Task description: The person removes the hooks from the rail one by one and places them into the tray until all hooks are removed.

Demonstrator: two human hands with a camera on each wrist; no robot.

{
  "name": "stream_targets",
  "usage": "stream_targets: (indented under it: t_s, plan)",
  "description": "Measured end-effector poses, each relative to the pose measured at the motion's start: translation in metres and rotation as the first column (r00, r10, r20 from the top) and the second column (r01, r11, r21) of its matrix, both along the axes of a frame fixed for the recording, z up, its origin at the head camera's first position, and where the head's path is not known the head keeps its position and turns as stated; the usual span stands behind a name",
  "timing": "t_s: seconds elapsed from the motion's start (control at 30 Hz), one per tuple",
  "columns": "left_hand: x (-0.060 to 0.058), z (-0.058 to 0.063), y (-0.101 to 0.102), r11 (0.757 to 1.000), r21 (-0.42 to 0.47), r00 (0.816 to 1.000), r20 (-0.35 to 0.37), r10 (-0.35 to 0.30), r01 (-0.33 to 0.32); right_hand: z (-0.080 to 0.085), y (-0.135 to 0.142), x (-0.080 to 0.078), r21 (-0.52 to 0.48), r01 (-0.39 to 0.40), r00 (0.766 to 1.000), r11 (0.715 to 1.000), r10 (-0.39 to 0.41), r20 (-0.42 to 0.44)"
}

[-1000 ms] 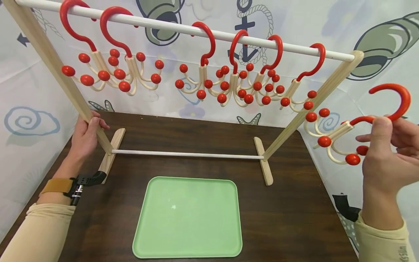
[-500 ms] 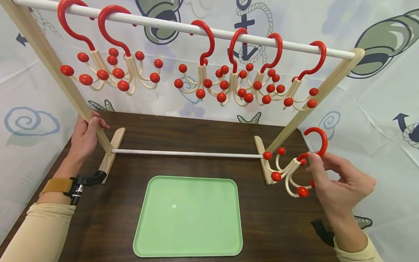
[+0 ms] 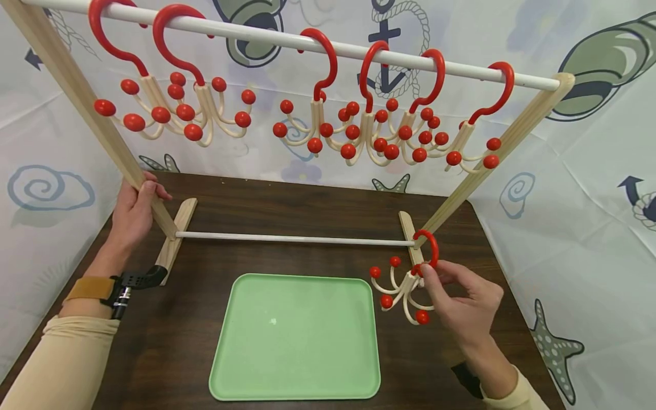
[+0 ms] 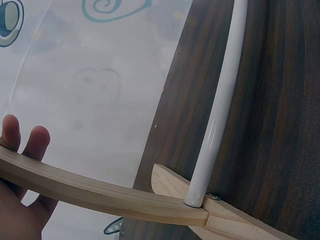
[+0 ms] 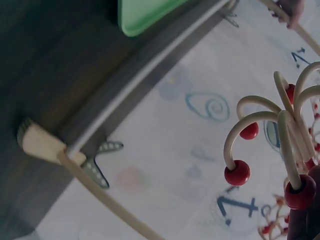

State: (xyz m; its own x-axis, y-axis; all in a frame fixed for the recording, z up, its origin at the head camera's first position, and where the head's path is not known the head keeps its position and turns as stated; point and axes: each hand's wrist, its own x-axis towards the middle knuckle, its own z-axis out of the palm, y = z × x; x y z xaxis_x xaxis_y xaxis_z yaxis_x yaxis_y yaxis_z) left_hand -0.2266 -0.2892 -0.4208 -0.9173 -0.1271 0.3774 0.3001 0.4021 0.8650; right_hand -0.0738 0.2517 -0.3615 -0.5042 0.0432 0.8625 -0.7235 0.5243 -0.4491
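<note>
My left hand [image 3: 132,215] holds the left wooden post [image 3: 82,102] of a rack, low down near its foot. In the left wrist view, fingertips [image 4: 38,140] show past the post's far side. My right hand [image 3: 468,304] pinches a multi-prong hanger [image 3: 409,280] at its red hook, with thumb and fingers. This hanger has curved cream prongs tipped with red balls; it is tilted, hook up, just right of the green tray's [image 3: 297,336] far corner. In the right wrist view its prongs [image 5: 282,120] fill the right side, while most of the hand is hidden.
Several similar hangers [image 3: 206,108] hang from the rack's white top rod [image 3: 246,34], in a left pair and a right group. A lower white rod [image 3: 292,238] joins the feet [image 3: 410,228]. A patterned curtain [image 3: 328,80] stands behind the dark wooden table [image 3: 169,347].
My right hand has carried the hanger leftward and down from the far right, past the right post, to beside the tray. My left hand stays on the left post.
</note>
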Motion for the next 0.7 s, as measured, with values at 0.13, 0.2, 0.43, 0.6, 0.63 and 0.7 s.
stream_targets:
  t_s: [0.13, 0.2, 0.43, 0.6, 0.63, 0.7]
  plan:
    - [-0.001, 0.000, 0.000, 1.000, 0.013, 1.000, -0.010, -0.004, 0.004, -0.022, -0.013, -0.001, 0.068, -0.032, 0.999, 0.997, 0.031, 0.028]
    - [-0.001, 0.002, 0.001, 1.000, 0.015, 1.000, -0.006, -0.004, 0.004, -0.035, -0.017, -0.002, 0.090, -0.062, 0.997, 0.994, 0.057, 0.060]
    - [0.010, 0.016, 0.011, 0.999, 0.031, 1.000, -0.002, -0.016, 0.016, -0.072, -0.027, -0.005, 0.116, -0.135, 0.973, 0.984, 0.110, 0.202]
    - [0.016, 0.023, 0.015, 0.999, 0.031, 1.000, 0.007, -0.011, 0.011, -0.086, -0.033, -0.005, 0.123, -0.160, 0.955, 0.979, 0.122, 0.269]
    - [0.017, 0.024, 0.016, 1.000, 0.029, 1.000, 0.010, -0.011, 0.010, -0.088, -0.034, -0.005, 0.126, -0.164, 0.953, 0.978, 0.125, 0.276]
    - [0.017, 0.024, 0.016, 1.000, 0.029, 1.000, 0.009, -0.010, 0.009, -0.092, -0.036, -0.005, 0.131, -0.172, 0.949, 0.976, 0.128, 0.288]
